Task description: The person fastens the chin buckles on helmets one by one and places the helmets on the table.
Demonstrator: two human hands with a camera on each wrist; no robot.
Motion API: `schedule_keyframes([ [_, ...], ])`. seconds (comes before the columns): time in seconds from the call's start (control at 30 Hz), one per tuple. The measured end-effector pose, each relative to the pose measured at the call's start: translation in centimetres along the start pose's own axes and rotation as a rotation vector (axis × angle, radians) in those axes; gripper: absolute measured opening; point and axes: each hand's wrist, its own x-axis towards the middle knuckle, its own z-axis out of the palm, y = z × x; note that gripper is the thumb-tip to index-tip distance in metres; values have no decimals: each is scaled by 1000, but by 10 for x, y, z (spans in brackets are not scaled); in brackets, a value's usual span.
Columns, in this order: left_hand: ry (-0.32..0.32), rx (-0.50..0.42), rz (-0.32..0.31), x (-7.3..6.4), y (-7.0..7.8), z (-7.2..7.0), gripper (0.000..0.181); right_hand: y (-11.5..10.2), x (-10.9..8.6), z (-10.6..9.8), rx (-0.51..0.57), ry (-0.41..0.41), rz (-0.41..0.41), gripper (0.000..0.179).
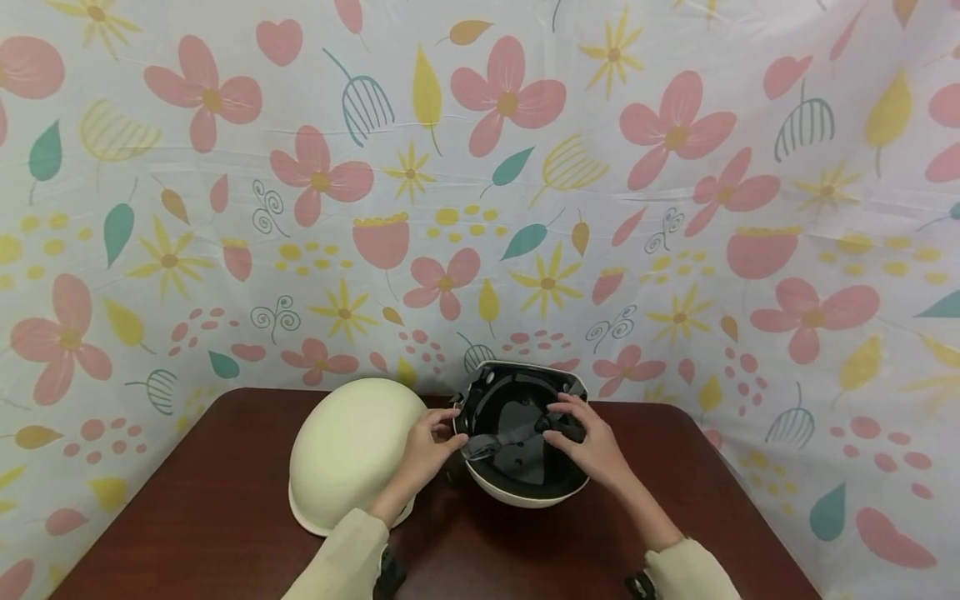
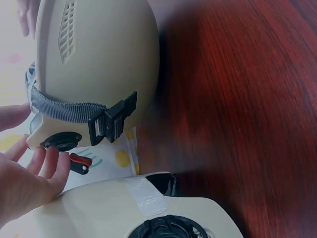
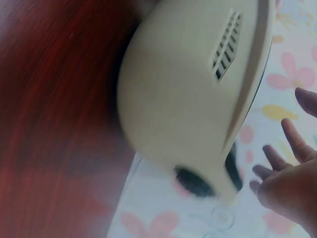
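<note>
An upturned cream helmet lies on the table, its black lining facing up. At its left rim is my left hand, thumb over the edge and fingers against the outside by a round black fitting, gripping the rim. A grey strap with a black buckle hangs over that side. My right hand hovers at the right rim with fingers spread; in the right wrist view they stand apart from the shell. A second cream helmet sits dome up on the left.
The dark red-brown table ends at a flower-printed cloth behind it. A black dial shows on the second helmet beside the left hand. Both helmets stand close together.
</note>
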Motion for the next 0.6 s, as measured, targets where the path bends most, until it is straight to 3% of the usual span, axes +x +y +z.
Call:
schedule_keyframes([
  [0.2,-3,6,-9,1,1,0,34,-22,7,25,44,-99,-126,40],
  [0.4,1,8,-28,3,3,-1,28,-40,16,49,66,-230,-57,39],
  [0.6,15,30,-25,8,8,-1,25,-39,17,68,53,-288,-35,41],
])
